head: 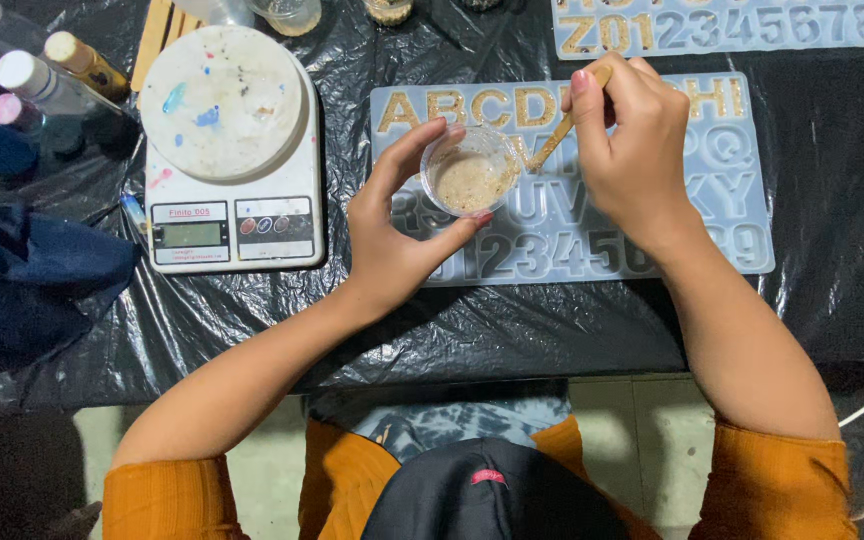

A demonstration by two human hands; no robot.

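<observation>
My left hand [392,225] grips a small clear plastic cup [470,172] holding a gold, grainy mix. It hovers over a pale blue silicone letter-and-number mold [742,200]. My right hand [624,140] pinches a wooden stick [560,135], its lower tip at the cup's right rim. The mold's top row of letters is filled with gold; the lower rows look unfilled.
A white kitchen scale [232,215] with a paint-stained round plate stands to the left. Several bottles [37,85] sit at the far left near a dark blue cloth [22,280]. A second mold [732,25] lies at the back right. Black plastic sheet [552,330] covers the table.
</observation>
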